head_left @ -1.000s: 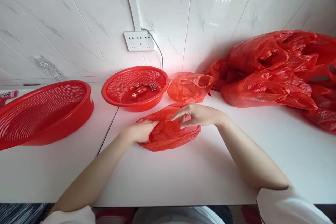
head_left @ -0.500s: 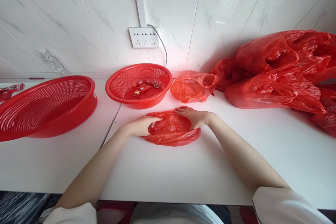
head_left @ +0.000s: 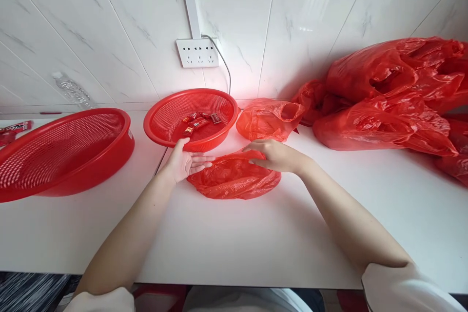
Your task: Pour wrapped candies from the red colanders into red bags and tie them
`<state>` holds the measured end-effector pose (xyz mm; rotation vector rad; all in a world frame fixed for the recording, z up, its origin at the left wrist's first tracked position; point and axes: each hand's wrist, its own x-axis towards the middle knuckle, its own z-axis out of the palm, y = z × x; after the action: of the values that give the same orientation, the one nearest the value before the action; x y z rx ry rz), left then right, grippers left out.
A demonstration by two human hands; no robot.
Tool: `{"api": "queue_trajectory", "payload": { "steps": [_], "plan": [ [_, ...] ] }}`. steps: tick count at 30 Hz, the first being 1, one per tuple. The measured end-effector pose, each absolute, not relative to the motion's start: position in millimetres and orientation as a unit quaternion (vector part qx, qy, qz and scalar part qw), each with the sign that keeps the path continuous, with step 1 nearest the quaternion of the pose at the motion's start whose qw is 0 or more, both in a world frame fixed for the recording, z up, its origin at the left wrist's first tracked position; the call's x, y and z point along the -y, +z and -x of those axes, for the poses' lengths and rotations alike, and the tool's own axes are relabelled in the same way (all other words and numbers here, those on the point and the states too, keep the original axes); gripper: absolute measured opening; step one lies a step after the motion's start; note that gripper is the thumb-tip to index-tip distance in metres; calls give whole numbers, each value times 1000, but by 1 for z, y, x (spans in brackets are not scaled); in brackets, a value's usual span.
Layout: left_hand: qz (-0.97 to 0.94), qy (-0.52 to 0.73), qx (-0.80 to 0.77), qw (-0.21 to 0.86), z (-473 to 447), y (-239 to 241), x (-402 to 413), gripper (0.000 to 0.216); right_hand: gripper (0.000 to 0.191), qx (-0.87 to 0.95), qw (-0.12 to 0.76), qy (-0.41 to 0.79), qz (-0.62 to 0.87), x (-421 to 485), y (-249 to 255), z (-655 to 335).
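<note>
A red plastic bag (head_left: 234,187) lies on the white table before me, its mouth spread wide and facing up. At its left rim is my left hand (head_left: 186,162), palm turned inward, thumb raised and fingers stretched apart, holding nothing. My right hand (head_left: 276,155) hovers over the bag's right rim with fingers extended and thumb apart; nothing shows in its grasp. Just behind the bag, a round red basket (head_left: 157,139) with perforated sides holds several small wrapped candies (head_left: 199,122). My left thumb is close to the front of that basket.
A larger red basket (head_left: 109,156) stands at the left, with red wrapped packets (head_left: 16,129) beyond it. A small red bag (head_left: 268,119) sits behind my right hand. Big filled red bags (head_left: 387,124) are heaped at the right. A socket panel (head_left: 197,53) is on the tiled wall.
Both hands have come up out of the red bag to its rim. My left hand moved left and turned its palm inward with fingers opened. The bag's mouth looks wider.
</note>
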<state>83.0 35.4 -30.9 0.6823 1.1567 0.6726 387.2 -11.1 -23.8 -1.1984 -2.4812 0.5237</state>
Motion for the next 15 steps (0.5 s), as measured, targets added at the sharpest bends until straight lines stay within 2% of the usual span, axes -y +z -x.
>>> {"api": "queue_trajectory", "payload": {
  "steps": [4,7,10,15],
  "plan": [
    [-270,374,-427,777,-87,-37,-28,32,28,873,188,146,426,16,-14,-386],
    [-256,464,-408,744,-94,-47,-21,15,27,872,190,134,431,17,-12,-386],
    [-272,513,-413,702,-98,-60,-16,10,28,873,196,147,421,17,-13,-386],
    [-313,507,-418,686,-96,-79,-15,6,30,880,202,182,390,14,-16,-386]
  ]
}}
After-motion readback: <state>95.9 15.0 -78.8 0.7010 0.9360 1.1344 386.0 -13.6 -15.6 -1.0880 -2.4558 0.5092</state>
